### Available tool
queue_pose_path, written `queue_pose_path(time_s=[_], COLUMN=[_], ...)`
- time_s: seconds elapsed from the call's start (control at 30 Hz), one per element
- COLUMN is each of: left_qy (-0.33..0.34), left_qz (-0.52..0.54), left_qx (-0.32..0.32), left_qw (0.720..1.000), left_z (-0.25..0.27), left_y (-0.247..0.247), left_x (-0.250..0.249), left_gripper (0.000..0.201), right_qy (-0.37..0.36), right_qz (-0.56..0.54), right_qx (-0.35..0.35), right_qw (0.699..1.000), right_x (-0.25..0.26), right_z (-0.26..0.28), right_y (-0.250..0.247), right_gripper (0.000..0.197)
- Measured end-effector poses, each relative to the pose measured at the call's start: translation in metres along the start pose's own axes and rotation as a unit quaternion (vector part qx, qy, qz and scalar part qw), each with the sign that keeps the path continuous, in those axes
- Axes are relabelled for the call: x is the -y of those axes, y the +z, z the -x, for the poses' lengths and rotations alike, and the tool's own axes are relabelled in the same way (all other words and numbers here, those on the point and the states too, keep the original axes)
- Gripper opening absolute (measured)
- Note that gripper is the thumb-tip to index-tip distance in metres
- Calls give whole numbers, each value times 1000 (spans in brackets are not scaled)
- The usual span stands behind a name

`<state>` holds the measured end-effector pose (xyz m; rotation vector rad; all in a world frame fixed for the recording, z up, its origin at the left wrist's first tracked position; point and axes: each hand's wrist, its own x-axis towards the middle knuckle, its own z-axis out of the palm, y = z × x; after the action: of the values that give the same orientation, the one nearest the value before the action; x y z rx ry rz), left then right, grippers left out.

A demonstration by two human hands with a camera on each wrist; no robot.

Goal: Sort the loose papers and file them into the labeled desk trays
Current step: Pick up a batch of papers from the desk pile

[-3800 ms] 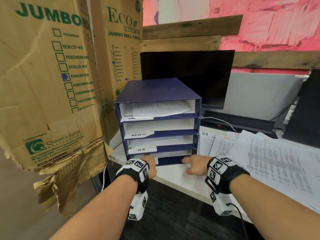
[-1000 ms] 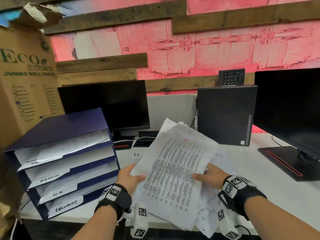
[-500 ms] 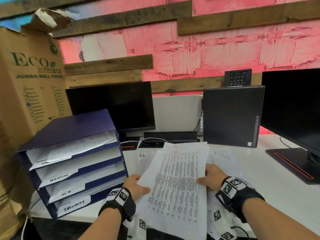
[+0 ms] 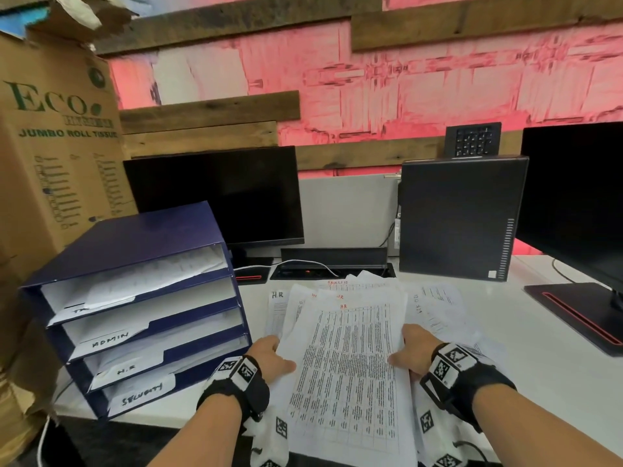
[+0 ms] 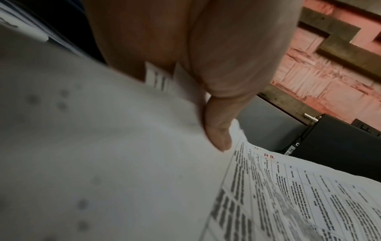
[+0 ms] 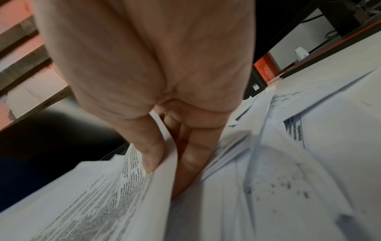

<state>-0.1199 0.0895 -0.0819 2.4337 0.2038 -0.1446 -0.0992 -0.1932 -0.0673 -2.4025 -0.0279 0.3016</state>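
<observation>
A stack of printed papers (image 4: 347, 358) lies low over the white desk (image 4: 553, 358), its top sheet marked "HR" in red. My left hand (image 4: 271, 357) pinches the stack's left edge, thumb on top, as the left wrist view shows the papers (image 5: 288, 195) under my thumb (image 5: 216, 130). My right hand (image 4: 413, 353) grips the right edge; in the right wrist view the thumb (image 6: 150, 154) lies on the papers (image 6: 103, 203) with fingers beneath. The blue tray rack (image 4: 135, 305) stands left of the stack, its lower three slots labelled ADMIN, H.R and SECURITY.
More loose sheets (image 4: 435, 308) spread under and right of the stack. Behind are a black monitor (image 4: 215, 197), a computer tower (image 4: 462, 217) and a second monitor (image 4: 580, 197) on its stand (image 4: 580, 315). Cardboard boxes (image 4: 57, 146) crowd the left side.
The stack has come down from a raised, tilted position to lie nearly flat over the desk, with both hands still holding its edges. The view has dropped slightly with it.
</observation>
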Motion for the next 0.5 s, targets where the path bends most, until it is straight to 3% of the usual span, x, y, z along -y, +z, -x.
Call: queue_pose_path(time_s=[0.17, 0.37, 0.5], left_qy=[39, 41, 29], left_qz=[59, 131, 199], left_qx=[-26, -119, -157], left_qw=[997, 983, 967], left_z=[7, 22, 27], left_y=[-2, -10, -20], left_x=[8, 9, 12], left_gripper=[15, 33, 22], right_qy=[-11, -23, -51], right_qz=[-12, -98, -157], right_qx=[-8, -7, -24], right_qw=[1000, 995, 986], right_x=[0, 6, 14], right_z=[3, 11, 13], right_y=[1, 4, 2], right_gripper=[38, 24, 30])
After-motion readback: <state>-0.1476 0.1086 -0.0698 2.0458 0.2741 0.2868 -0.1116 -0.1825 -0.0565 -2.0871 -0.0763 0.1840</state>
